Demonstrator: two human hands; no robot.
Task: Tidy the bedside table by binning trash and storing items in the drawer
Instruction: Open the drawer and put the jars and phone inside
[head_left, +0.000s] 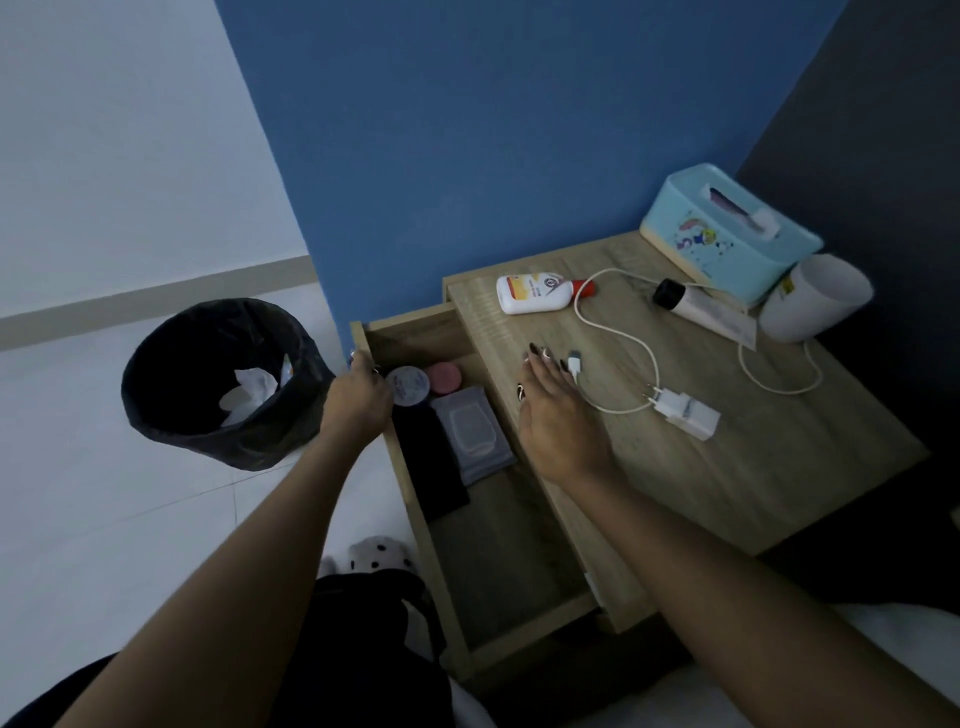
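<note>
The wooden bedside table (753, 467) has its drawer (511, 587) pulled out to the left. My left hand (361, 397) grips the drawer front (358, 338) at its far end. My right hand (558, 415) hovers flat over the tabletop, fingers apart, fingertips at the plug end of a white charger cable (649, 358). The white charger block (685, 413) lies just right of that hand. A white lotion bottle (532, 293) with a red cap and a white tube (701, 309) with a black cap lie farther back. The black-lined bin (218, 384) stands on the floor, holding crumpled tissue.
Inside the drawer lie a round white tin (410, 384), a pink round lid (444, 376), a wet-wipes pack (472, 434) and a black item (428, 467). A light-blue tissue box (727, 234) and a white cup (815, 299) sit at the table's back right. A blue wall stands behind.
</note>
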